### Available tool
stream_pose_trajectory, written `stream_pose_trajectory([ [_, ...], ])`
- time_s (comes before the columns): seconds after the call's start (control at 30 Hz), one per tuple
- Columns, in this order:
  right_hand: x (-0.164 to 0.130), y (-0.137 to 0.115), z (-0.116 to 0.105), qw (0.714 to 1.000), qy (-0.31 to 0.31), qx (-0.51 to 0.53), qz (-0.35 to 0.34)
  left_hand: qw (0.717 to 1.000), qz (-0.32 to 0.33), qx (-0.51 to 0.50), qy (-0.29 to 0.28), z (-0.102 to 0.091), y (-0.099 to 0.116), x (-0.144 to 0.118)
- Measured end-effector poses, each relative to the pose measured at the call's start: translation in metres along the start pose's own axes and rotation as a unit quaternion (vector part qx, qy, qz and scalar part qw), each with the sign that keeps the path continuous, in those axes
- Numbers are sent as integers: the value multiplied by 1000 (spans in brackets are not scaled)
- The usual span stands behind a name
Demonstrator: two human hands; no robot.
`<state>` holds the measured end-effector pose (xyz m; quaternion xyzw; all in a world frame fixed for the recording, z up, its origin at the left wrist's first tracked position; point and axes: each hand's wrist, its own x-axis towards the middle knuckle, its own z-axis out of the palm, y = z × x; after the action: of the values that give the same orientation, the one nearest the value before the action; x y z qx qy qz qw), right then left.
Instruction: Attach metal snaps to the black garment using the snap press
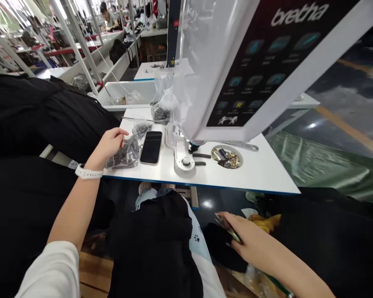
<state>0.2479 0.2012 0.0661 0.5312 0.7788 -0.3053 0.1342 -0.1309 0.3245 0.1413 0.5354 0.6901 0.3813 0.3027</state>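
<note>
White table (267, 174): one phone (151, 147); left hand (108, 145) fingers rest on one bag (126, 154); right hand (251, 242) fingers pinch scissors (226, 227).

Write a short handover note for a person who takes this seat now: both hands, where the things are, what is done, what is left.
Left hand: resting on a clear plastic bag of small dark metal parts at the near left of the white worktable; grip unclear.
Right hand: low beside the lap, pinching a thin greenish metal tool over black fabric.
Black smartphone lies flat right of the bag. The round recessed tray of small metal bits sits under the white machine head.
Done: nothing visibly finished.
Left: the bag appears unopened; no fabric is under the machine.
</note>
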Motion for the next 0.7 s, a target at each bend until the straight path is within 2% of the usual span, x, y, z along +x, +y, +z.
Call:
stream_pose_trajectory([
  [0.07, 3, 12, 2, 1000, 7, 10, 16, 994, 6, 106, 23, 1, -1, 46],
  [0.17, 6, 27, 4, 999, 30, 19, 22, 984, -24, 172, 27, 13, -8, 103],
  [0.3, 8, 43, 2, 997, 71, 34, 20, 972, -74, 222, -7, 32, -19, 143],
  [0.4, 11, 51, -2, 993, 104, 50, 5, 964, -91, 245, -50, 39, -25, 154],
  [0.5, 17, 50, -10, 992, 115, 51, 3, 962, -77, 254, -68, 38, -28, 155],
  [0.63, 32, 37, -22, 991, 116, 59, 11, 964, -16, 264, -36, 32, -32, 145],
  [0.7, 40, 30, -26, 988, 139, 66, 33, 965, 21, 262, -14, 29, -35, 138],
])
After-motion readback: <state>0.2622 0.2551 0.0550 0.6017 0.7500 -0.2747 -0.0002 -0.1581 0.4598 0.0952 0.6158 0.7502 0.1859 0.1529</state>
